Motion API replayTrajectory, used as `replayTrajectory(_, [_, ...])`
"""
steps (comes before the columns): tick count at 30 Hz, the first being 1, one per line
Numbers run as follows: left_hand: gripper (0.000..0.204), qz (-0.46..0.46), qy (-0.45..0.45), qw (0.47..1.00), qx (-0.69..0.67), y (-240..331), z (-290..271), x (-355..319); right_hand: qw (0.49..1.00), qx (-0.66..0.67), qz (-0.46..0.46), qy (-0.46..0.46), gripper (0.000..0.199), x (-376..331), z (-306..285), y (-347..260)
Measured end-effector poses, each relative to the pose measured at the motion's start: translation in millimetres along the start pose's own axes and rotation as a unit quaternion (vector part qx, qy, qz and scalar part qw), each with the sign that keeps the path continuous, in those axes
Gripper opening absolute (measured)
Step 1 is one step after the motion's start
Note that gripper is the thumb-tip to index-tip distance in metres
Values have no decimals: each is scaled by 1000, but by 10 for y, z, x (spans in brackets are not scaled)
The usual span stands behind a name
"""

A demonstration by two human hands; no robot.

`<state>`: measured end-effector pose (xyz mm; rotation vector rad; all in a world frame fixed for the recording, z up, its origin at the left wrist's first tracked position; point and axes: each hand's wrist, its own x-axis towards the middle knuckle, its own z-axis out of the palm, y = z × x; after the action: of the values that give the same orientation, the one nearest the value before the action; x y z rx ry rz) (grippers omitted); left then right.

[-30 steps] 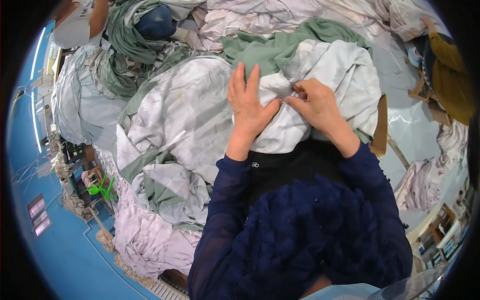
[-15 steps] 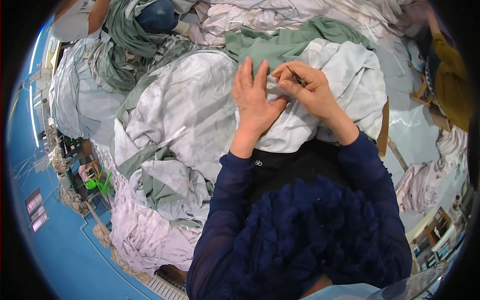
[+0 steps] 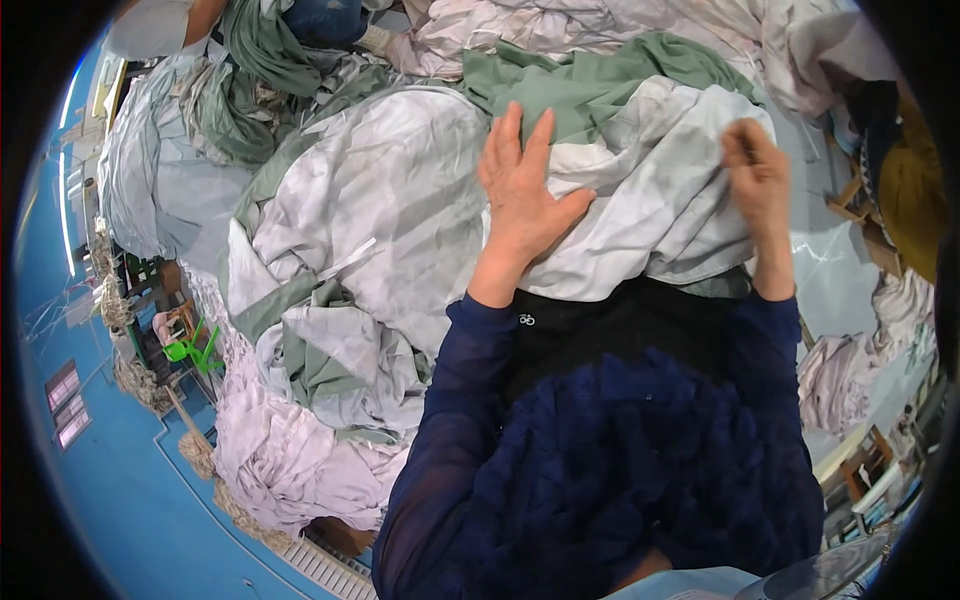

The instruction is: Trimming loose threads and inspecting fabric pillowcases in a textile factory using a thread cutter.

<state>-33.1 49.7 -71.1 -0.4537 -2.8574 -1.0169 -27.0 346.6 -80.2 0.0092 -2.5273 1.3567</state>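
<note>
My left hand [image 3: 522, 195] lies flat on the white cloth [image 3: 640, 215], its fingers spread, their tips at the edge of a green cloth [image 3: 570, 95]. The white cloth drapes over my lap. To the right, my right hand [image 3: 757, 175] hovers at the cloth's right side with curled fingers. It is somewhat smeared by motion. Between its fingers shows a bit of a small dark pointed tool, whose exact kind I cannot make out.
A big heap of white and green cloth [image 3: 370, 190] lies to my left, with pinkish cloth [image 3: 300, 450] below it. Another person's arm [image 3: 203, 20] shows at the upper left. Someone in an olive garment [image 3: 905, 190] is at the right. A green stool [image 3: 195, 350] stands on the blue floor [image 3: 130, 500].
My right hand has moved right, away from my left hand, with the small dark tool. My left hand stays on the white cloth. Pinkish cloth at the upper right has shifted.
</note>
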Motion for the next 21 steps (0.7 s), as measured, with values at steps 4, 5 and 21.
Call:
replayTrajectory(4, [90,-7,-10,1000,-11,-15,-2,-17,988,68,41,135,7,-132,-729,516])
replayTrajectory(5, [90,-5,-11,1000,-15,-13,7,-7,984,26,26,175,9,-163,-910,554])
replayTrajectory(21, [46,23,104,994,16,47,11,51,869,-248,419,85,20,-2594,-1963,1983])
